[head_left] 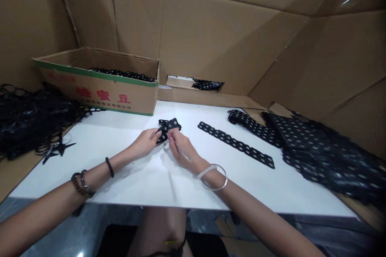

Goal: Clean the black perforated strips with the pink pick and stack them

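A small bunched piece of black dotted fabric (164, 130) is held just above the white table, near its middle. My left hand (148, 140) pinches its left side, thumb on top. My right hand (181, 146) is closed on its right side, with the fingertips pressed together at the fabric. To the right of my hands, a long flat strip of the same dotted fabric (237, 143) lies slanted on the table.
An open cardboard box (138, 98) with dotted pieces stands at the back left. A black scrap heap (33, 116) lies at the left edge. A large dotted fabric pile (325, 152) covers the right side. Cardboard walls (229, 36) enclose the white table (135, 184).
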Available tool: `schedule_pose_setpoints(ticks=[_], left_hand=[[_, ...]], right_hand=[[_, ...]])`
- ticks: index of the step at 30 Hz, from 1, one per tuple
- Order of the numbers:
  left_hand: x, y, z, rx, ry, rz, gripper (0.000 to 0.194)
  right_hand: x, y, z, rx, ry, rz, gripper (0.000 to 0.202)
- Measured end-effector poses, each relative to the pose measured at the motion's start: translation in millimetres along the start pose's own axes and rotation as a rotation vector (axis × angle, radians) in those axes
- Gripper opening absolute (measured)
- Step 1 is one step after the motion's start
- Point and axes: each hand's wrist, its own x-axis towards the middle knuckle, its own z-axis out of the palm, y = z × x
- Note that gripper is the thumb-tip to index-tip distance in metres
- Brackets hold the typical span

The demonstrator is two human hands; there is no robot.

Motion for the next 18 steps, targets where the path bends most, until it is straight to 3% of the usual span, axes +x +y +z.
schedule_pose_setpoints(ticks=[4,9,14,18], left_hand=[[-5,2,3.0,0.062,-0.019,0.1,0.027],[-3,-2,3.9,-0.059,-0.064,0.11,0.024],[3,0,2.4,-0.202,-0.122,-0.086,0.024],[6,1,3.0,-0.242,-0.063,-0.171,0.025]], right_hand=[[4,0,11,-0.152,-0.038,-0.058,0.011],[7,5,17,-0.233,-0.022,-0.066,0.014],[4,9,-4,-0.141,0.149,-0.033,0.011],[1,17,-23,0.038,0.328,0.111,0.009]])
